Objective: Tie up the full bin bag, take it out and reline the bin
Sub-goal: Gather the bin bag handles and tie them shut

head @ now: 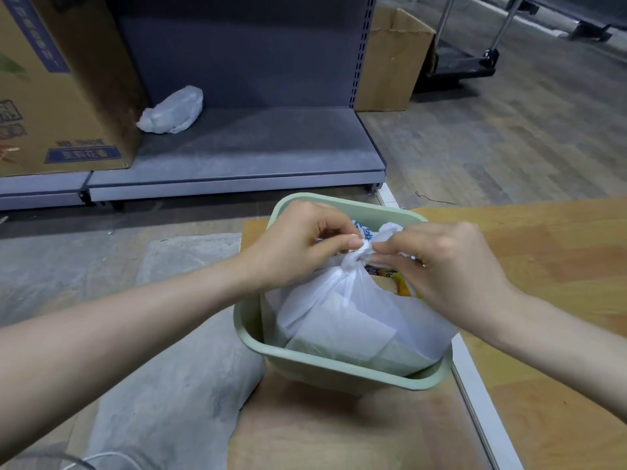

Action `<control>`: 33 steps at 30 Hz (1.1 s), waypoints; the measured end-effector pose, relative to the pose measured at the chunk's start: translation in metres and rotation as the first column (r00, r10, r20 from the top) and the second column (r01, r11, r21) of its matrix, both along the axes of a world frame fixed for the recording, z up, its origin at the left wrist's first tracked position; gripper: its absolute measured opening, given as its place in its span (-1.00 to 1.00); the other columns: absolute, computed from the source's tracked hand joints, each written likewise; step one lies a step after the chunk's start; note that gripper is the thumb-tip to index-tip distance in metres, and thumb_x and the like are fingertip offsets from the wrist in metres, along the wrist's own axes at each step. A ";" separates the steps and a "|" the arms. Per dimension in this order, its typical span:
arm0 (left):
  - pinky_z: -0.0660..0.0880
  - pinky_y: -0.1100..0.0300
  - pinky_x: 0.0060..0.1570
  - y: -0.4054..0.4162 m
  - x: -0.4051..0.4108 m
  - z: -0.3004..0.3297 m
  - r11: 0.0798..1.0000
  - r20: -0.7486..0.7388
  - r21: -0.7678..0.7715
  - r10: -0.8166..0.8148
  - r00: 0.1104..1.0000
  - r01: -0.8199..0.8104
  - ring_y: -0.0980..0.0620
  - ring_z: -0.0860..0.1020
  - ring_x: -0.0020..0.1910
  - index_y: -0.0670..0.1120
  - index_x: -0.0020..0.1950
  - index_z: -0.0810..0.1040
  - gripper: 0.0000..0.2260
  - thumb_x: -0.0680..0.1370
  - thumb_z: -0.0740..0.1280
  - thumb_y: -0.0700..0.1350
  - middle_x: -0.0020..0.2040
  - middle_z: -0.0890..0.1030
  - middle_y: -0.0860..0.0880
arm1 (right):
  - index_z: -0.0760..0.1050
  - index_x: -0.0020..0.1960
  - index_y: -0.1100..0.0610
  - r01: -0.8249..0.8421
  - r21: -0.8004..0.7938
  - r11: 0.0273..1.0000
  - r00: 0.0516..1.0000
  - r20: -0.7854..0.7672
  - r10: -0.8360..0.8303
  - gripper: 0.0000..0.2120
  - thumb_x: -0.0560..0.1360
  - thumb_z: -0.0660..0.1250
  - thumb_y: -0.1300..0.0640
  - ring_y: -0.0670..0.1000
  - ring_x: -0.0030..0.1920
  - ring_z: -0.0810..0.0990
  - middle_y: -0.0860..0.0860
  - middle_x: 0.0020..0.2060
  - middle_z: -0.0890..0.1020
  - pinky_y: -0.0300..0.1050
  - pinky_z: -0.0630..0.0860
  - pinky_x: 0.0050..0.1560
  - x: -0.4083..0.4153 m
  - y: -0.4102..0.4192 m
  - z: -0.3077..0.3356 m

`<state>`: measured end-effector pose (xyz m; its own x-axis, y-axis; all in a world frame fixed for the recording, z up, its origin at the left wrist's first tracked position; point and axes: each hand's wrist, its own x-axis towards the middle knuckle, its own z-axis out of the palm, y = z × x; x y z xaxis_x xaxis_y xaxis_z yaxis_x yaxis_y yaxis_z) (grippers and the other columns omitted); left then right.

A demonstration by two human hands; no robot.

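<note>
A pale green bin (325, 369) stands on the floor in the middle of the head view. Inside it sits a full white bin bag (346, 317), its top gathered into a twisted knot (361, 254). My left hand (298, 245) pinches the knot from the left with thumb and fingers. My right hand (448, 262) pinches the bag's loose end from the right. Paper and a yellow wrapper show through and beside the bag.
A crumpled spare white bag (171, 111) lies on a low grey shelf (237, 154). A large cardboard box (57, 86) stands at the left, another box (390, 59) behind the shelf. A trolley (475, 56) is at the far right.
</note>
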<state>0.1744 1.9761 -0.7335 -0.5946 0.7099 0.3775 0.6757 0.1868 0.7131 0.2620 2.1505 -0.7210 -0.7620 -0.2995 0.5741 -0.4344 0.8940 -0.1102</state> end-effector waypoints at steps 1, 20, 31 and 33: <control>0.32 0.41 -0.32 0.000 0.000 -0.001 1.000 -0.121 -0.020 0.001 0.993 -0.003 0.10 0.43 -0.33 -0.22 -0.24 0.64 -0.82 0.49 0.35 -0.15 -0.38 0.52 0.05 | 0.63 -0.36 0.16 0.020 0.033 0.999 0.999 -0.036 -0.019 -0.84 0.34 0.41 0.11 0.04 -0.55 0.51 0.03 -0.52 0.59 -0.21 0.35 -0.63 0.000 0.002 -0.003; 0.20 0.22 -0.29 -0.013 -0.018 -0.029 0.948 -0.508 -0.282 -0.280 0.814 0.150 0.09 0.14 -0.26 -0.10 -0.26 0.32 -0.83 0.49 0.22 -0.30 -0.35 0.38 -0.04 | 0.53 -0.39 0.30 -0.143 0.236 0.961 0.986 -0.054 0.160 -0.49 0.63 0.06 0.16 0.09 -0.54 0.34 0.12 -0.52 0.41 -0.21 0.31 -0.57 0.042 0.067 -0.015; 0.12 0.24 -0.31 -0.014 -0.016 -0.028 0.960 -0.539 -0.256 -0.239 0.808 0.113 0.04 0.18 -0.32 -0.15 -0.33 0.34 -0.79 0.52 0.13 -0.22 -0.39 0.39 -0.06 | 0.53 -0.38 0.32 -0.170 0.256 0.952 0.984 -0.004 0.177 -0.58 0.59 0.15 0.20 0.12 -0.51 0.32 0.13 -0.50 0.40 -0.17 0.29 -0.56 0.045 0.076 -0.010; 0.12 0.24 -0.31 -0.016 -0.015 -0.029 0.958 -0.547 -0.267 -0.241 0.802 0.106 0.03 0.18 -0.32 -0.13 -0.32 0.32 -0.82 0.49 0.15 -0.25 -0.39 0.38 -0.05 | 0.54 -0.38 0.31 -0.169 0.256 0.952 0.985 0.004 0.174 -0.57 0.59 0.13 0.19 0.13 -0.51 0.34 0.13 -0.50 0.42 -0.17 0.29 -0.56 0.045 0.076 -0.008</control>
